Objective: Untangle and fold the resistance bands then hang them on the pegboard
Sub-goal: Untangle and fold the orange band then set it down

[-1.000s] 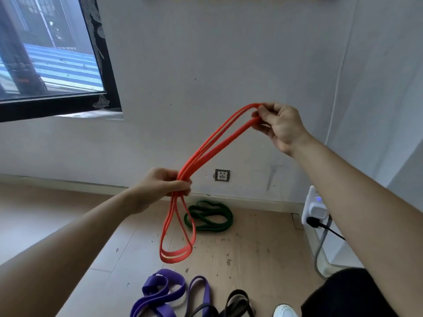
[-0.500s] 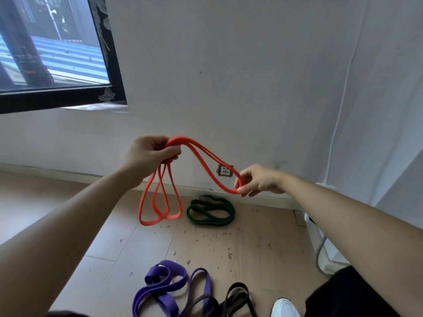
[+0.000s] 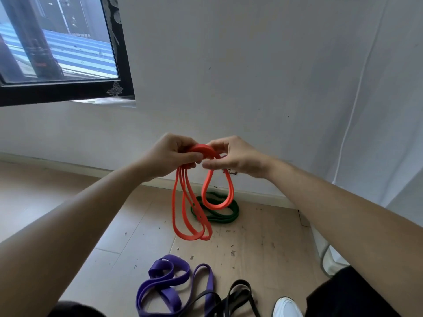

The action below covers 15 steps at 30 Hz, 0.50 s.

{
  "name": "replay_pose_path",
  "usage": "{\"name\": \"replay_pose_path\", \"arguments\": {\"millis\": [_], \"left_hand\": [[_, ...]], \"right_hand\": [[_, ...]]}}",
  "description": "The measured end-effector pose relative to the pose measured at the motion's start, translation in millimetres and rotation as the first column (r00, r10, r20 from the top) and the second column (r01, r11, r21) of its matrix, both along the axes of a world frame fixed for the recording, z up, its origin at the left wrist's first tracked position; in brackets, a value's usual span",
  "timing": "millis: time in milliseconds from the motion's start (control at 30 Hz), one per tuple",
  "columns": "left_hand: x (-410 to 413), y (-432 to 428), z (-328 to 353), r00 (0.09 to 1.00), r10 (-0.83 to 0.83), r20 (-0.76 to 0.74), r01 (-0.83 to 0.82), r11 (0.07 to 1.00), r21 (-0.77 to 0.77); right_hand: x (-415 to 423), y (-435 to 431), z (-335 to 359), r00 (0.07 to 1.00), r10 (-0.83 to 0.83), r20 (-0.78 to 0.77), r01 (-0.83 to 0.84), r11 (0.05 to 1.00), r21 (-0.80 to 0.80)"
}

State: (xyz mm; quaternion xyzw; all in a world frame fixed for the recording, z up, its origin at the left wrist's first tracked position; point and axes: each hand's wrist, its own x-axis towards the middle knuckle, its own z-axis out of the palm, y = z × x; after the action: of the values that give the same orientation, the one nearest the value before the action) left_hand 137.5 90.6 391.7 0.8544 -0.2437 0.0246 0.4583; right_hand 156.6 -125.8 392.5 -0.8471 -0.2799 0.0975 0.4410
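Left hand (image 3: pixel 170 156) and right hand (image 3: pixel 235 157) both pinch orange band (image 3: pixel 183 216); should even the loops before gathering the fold.

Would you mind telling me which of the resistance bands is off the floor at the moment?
The orange band, held up by the left hand and right hand. The green band, purple band and black band lie on the floor.

Window (image 3: pixel 57 42), wall socket (image 3: pixel 231 171), perhaps shoe (image 3: pixel 287 308)
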Motion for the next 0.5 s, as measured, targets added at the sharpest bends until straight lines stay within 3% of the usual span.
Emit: {"name": "replay_pose_path", "arguments": {"millis": [200,500], "left_hand": [[-2,-3,-1,0.999,0.026,0.042,-0.030,0.994,0.105],[-8,-12,-4,0.999,0.047,-0.026,-0.046,0.998,0.035]], "right_hand": [[1,-14,16,0.995,-0.042,0.093,0.040,0.999,0.018],[4,-39,24,0.989,-0.083,0.122,0.058,0.979,0.197]]}}
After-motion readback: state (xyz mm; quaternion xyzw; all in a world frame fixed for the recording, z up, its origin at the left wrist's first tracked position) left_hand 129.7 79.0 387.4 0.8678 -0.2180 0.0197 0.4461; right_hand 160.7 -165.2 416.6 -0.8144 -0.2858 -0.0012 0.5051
